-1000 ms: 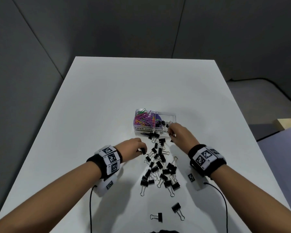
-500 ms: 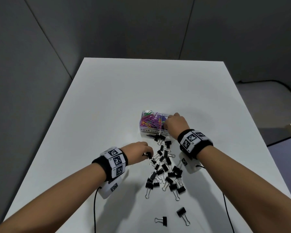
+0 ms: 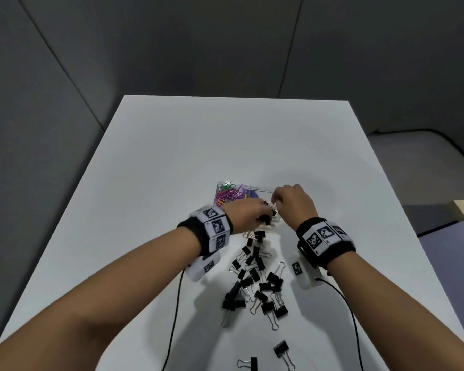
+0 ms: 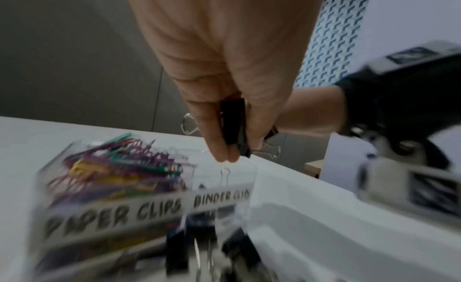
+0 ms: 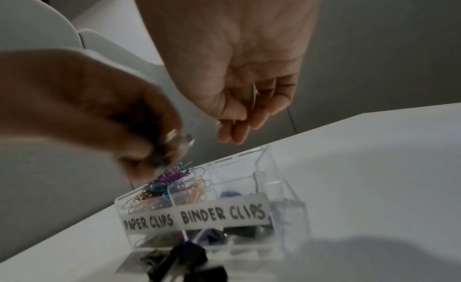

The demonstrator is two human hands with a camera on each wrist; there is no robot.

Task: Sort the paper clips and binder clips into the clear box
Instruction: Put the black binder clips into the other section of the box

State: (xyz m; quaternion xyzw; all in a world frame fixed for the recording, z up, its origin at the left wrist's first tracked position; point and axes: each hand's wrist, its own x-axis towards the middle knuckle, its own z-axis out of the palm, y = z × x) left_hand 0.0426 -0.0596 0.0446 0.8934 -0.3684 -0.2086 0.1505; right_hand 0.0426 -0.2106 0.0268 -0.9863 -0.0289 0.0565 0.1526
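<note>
The clear box stands mid-table, labelled PAPER CLIPS and BINDER CLIPS. Coloured paper clips fill its left compartment, and a few black binder clips lie in the right one. My left hand pinches a black binder clip just in front of the box, above its front wall. My right hand hangs over the binder compartment with its fingers curled downward. A thin bright line shows among them, and I cannot tell whether they hold anything. Several loose binder clips lie in a pile nearer me.
Two stray binder clips lie near the white table's front edge. Black cables run from both wrist cameras across the table. Grey walls stand behind and to the left. A floor cable lies at the right.
My left hand has lifted a binder clip from the pile and carried it forward to the box front. My right hand went from the box front to above the binder compartment.
</note>
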